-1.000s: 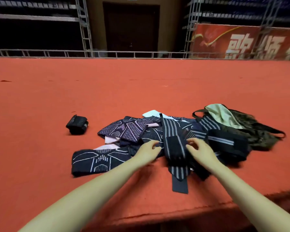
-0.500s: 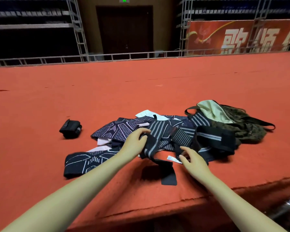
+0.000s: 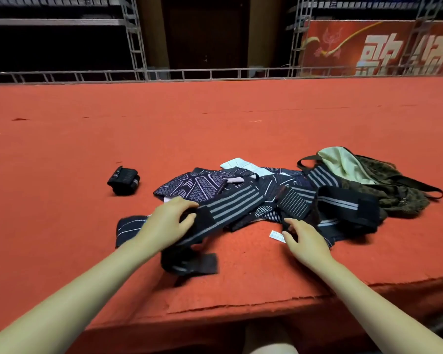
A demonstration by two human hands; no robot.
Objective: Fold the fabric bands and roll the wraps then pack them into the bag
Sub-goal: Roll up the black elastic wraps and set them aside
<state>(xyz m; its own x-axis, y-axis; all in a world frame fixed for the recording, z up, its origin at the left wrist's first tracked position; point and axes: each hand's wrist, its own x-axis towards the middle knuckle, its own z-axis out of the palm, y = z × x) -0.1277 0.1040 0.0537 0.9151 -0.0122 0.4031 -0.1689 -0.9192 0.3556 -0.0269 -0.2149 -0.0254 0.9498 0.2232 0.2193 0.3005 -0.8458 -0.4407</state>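
Observation:
A heap of dark patterned fabric bands (image 3: 210, 185) and grey-striped black wraps lies on the red carpeted platform. My left hand (image 3: 166, 221) grips one striped wrap (image 3: 230, 208) near its end; the wrap's dark tail (image 3: 189, 263) hangs down to the carpet. My right hand (image 3: 306, 238) hovers with spread fingers over the carpet, touching the edge of another black wrap (image 3: 343, 208). A rolled black wrap (image 3: 124, 180) sits apart at the left. An olive bag (image 3: 384, 187) with a pale lining lies open at the right.
A small white tag (image 3: 277, 236) lies on the carpet by my right fingers. The platform's front edge (image 3: 241, 310) runs just below my forearms. A metal rail (image 3: 215, 72) and a red banner (image 3: 379, 47) stand at the far side.
My left hand has drawn the striped wrap leftward and out of the heap, its tail dragging. My right hand let go and dropped to the carpet near the white tag.

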